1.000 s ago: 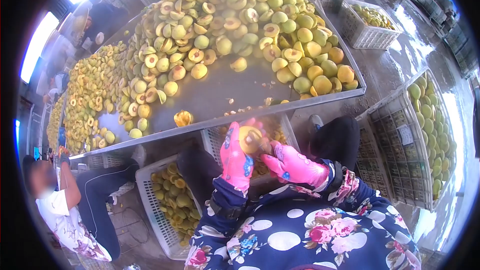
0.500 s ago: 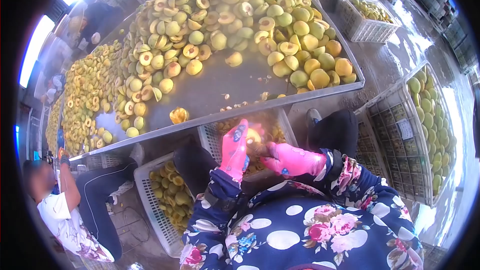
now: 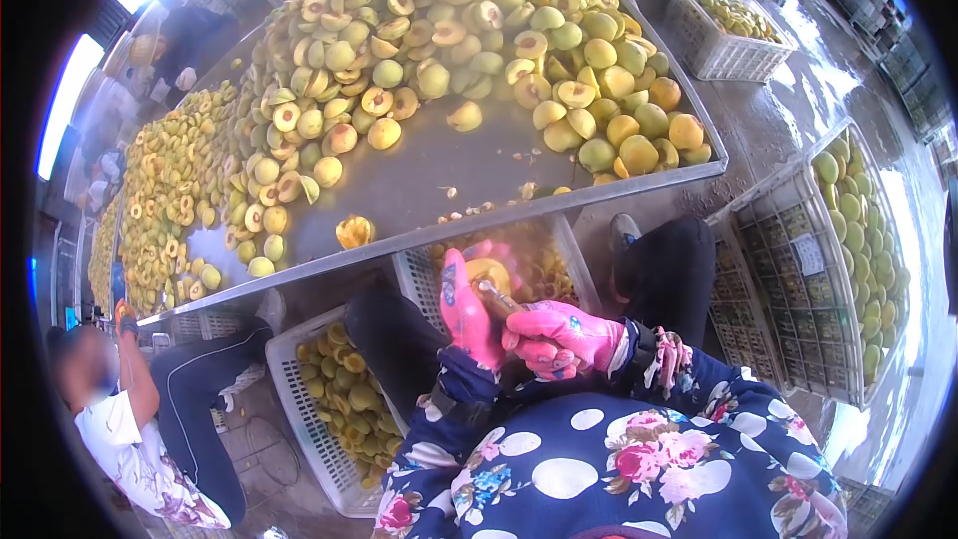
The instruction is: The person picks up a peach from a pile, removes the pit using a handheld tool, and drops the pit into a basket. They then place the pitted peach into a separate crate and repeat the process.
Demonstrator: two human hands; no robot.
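Both my hands wear pink gloves and work close to my chest, over a white crate (image 3: 417, 277) below the table edge. My left hand (image 3: 467, 311) grips a yellow peach half (image 3: 488, 271), cut face toward me. My right hand (image 3: 559, 336) is closed around a small metal pitting tool (image 3: 496, 297) whose tip touches the peach half. A steel table (image 3: 419, 190) in front of me carries a big heap of halved and whole yellow-green peaches (image 3: 479, 40). One pitted half (image 3: 354, 231) lies alone near the front rim.
A white crate of peach halves (image 3: 329, 409) stands on the floor at lower left. Another person (image 3: 150, 419) sits at the left. A crate of whole peaches (image 3: 848, 250) stands at the right, a smaller crate (image 3: 733, 35) behind it. The floor is wet.
My right hand has drawn back toward my chest, so the tool now shows against the peach half. My left hand has kept the fruit and turned slightly.
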